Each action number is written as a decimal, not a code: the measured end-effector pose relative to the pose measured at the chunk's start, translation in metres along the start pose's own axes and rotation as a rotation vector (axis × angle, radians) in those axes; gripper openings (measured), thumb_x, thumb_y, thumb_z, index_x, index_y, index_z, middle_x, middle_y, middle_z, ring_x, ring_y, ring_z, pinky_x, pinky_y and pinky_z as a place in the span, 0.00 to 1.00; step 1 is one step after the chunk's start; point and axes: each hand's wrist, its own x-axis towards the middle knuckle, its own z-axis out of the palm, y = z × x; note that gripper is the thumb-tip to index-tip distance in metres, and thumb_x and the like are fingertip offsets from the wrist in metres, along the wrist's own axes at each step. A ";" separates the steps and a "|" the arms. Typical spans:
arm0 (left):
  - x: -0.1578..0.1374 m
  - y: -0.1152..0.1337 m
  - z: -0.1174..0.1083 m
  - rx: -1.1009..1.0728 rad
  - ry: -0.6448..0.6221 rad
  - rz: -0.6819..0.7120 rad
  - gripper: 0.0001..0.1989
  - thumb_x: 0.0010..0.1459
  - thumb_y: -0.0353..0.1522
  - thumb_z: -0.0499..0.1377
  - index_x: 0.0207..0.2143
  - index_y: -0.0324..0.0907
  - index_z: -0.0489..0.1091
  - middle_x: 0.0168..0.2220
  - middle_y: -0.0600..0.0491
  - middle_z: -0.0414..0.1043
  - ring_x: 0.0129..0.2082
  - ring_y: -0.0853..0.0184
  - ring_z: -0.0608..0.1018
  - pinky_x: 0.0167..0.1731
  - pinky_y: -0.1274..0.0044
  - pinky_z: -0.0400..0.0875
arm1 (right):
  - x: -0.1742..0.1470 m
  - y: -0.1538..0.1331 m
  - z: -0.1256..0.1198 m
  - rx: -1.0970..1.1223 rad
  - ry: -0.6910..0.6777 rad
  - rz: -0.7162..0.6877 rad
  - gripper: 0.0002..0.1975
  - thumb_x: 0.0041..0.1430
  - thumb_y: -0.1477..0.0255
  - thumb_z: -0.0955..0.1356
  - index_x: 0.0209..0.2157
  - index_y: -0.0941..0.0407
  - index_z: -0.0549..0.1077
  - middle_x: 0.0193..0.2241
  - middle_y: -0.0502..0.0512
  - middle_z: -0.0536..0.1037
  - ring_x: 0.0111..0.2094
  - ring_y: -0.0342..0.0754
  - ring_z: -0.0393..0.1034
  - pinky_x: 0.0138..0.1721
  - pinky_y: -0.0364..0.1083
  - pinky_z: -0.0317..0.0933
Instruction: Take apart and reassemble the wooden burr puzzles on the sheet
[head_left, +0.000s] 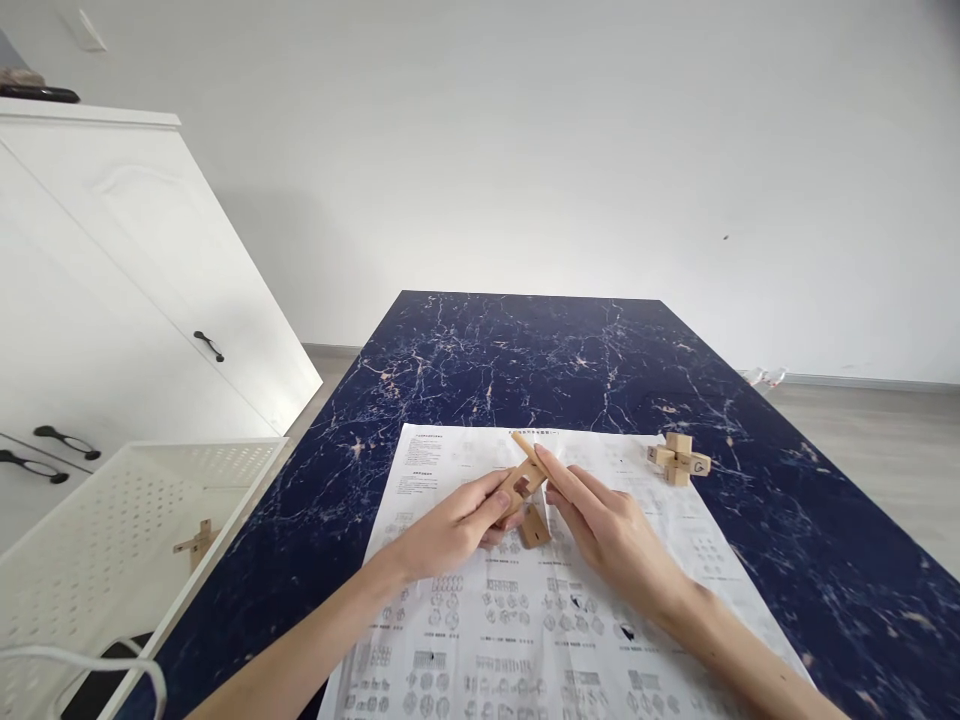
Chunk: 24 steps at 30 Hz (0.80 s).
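Observation:
Both hands meet over the printed sheet (405, 470). In my left hand (469, 515) is a light wooden puzzle piece (520, 488) with a square notch, gripped between thumb and fingers. My right hand (592, 505) pinches a slim wooden stick (525, 445) that lies slantwise against the upper end of the notched piece; whether the two are joined I cannot tell. Just below the fingers, another wooden block (535, 528) with a small dark mark rests on the paper, partly covered. An assembled wooden cross puzzle (678, 461) with letters stands at the sheet's right upper edge.
A dark blue marbled table (517, 360) carries the sheet. At the left, a white perforated basket (247, 465) holds a wooden cross-shaped piece (196, 541), a white cable (82, 660) and a dark object. White cabinets (150, 260) with black handles stand behind it; a pale wall rises beyond the table.

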 end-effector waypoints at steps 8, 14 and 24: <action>0.000 0.001 0.001 -0.034 0.007 -0.008 0.19 0.74 0.50 0.53 0.48 0.43 0.68 0.34 0.57 0.57 0.28 0.70 0.56 0.30 0.73 0.54 | -0.001 0.001 0.003 0.053 -0.008 0.019 0.30 0.79 0.73 0.58 0.78 0.47 0.50 0.38 0.55 0.79 0.27 0.45 0.73 0.28 0.43 0.71; 0.001 0.000 0.004 -0.030 0.009 0.011 0.18 0.75 0.48 0.52 0.50 0.43 0.68 0.35 0.56 0.58 0.28 0.69 0.56 0.30 0.72 0.53 | -0.001 -0.003 -0.001 0.026 -0.046 0.024 0.31 0.79 0.74 0.57 0.78 0.47 0.51 0.38 0.56 0.81 0.27 0.46 0.75 0.29 0.44 0.73; 0.002 -0.006 0.002 -0.058 0.001 0.014 0.20 0.74 0.50 0.53 0.52 0.43 0.63 0.37 0.56 0.61 0.31 0.69 0.60 0.33 0.72 0.57 | -0.005 -0.012 0.005 0.019 -0.072 -0.014 0.31 0.80 0.72 0.56 0.79 0.49 0.47 0.37 0.54 0.78 0.24 0.43 0.69 0.22 0.41 0.66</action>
